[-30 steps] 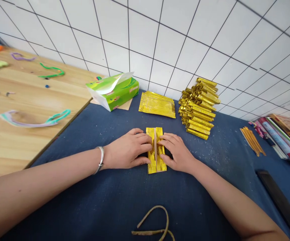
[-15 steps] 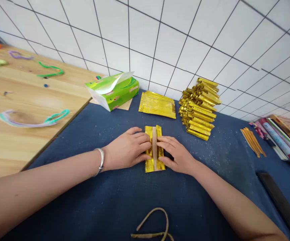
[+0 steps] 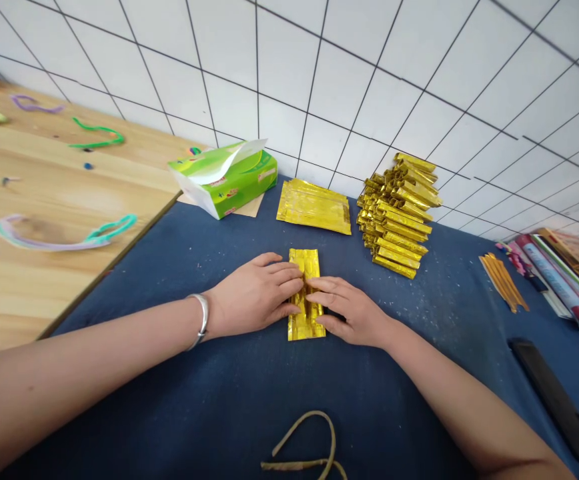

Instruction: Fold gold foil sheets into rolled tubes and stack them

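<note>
- While two bare hands work at the centre of the frame, a creased, shiny gold foil rectangle (image 3: 305,327) lies between them on the dark blue tabletop (image 3: 194,413), its long sides running up and down the frame.
- Left hand (image 3: 257,293), with a silver bangle (image 3: 203,321) at the wrist: the fingers are gently bent and close together, their tips resting on the rectangle's left part, the thumb near its left edge.
- Right hand (image 3: 352,310): the fingers are slightly spread, tips on the rectangle's middle and right edge, the thumb a little apart below; neither hand is clenched around anything.
- Lengthwise creases show on the rectangle, and its sides seem turned inward; I judge it partway shaped, since it lies flat and wide, though the fingers hide its middle.
- Done, by the look of it: a tall heap of narrow, folded gold foil bars (image 3: 399,227), right of upper centre, against the white tiled wall (image 3: 289,80).
- Left, it seems: a flat stack of gold foil sheets (image 3: 313,208) above the hands, not shaped into bars; how many it holds I cannot tell.
- Off to the side, a bent tan cord (image 3: 333,437) lies at bottom centre, and a green-and-white cardboard tissue box (image 3: 242,183) stands left of the stack.
</note>
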Available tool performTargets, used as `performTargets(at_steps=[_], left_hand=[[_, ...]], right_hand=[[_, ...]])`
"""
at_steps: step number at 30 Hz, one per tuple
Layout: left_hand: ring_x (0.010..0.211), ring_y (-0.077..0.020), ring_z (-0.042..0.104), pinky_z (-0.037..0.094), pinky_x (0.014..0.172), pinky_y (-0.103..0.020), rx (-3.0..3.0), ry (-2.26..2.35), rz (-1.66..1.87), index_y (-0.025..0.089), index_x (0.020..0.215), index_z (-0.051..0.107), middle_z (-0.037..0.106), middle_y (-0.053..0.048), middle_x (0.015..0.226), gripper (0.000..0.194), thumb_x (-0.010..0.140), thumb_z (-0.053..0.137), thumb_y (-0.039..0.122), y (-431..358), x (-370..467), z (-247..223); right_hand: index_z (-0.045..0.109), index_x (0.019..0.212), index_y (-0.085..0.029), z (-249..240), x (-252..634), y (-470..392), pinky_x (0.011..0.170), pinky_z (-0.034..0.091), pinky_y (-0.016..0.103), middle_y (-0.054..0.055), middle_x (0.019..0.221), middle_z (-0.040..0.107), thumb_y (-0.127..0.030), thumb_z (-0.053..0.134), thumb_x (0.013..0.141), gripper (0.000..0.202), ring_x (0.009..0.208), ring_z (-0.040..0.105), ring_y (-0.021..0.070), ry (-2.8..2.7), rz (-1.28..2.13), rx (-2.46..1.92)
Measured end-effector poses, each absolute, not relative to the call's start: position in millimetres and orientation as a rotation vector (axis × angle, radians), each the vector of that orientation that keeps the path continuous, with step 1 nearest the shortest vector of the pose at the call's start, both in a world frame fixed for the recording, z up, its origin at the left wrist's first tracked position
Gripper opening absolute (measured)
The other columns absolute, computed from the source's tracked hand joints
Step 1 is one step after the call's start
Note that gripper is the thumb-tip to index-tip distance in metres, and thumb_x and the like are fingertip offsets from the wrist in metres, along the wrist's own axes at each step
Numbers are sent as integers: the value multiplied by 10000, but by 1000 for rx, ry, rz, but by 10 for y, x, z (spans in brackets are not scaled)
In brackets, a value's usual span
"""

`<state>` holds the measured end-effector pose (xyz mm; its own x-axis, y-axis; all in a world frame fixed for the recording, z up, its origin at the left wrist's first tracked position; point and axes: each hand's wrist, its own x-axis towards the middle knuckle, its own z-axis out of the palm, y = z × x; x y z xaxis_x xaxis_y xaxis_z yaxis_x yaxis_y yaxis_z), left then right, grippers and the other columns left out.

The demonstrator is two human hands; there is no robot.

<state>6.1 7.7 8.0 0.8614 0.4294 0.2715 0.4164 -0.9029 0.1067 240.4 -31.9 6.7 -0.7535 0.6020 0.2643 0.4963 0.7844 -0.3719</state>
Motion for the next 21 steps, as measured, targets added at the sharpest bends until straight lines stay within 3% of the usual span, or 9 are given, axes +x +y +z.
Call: performTargets(at_steps=[16,21], left_hand=[[1076,-201,543,326,964,-363,3011,660,494,194,1098,571,619,-82,1058,306,907,414,374,67,58,84],[1069,-201,547,324,962,-367,3004,658,494,205,1108,574,613,-76,1077,307,908,414,375,79,54,77]], right_hand=[[487,1223,-200,56,2400,-322,1022,386,419,107,1263,525,-290,478,873,362,1205,461,185,-2599,404,-855],[529,1187,-229,-20,2466,-292,1006,392,465,87,1226,564,-275,488,868,325,1181,483,211,-2440,258,-1018]])
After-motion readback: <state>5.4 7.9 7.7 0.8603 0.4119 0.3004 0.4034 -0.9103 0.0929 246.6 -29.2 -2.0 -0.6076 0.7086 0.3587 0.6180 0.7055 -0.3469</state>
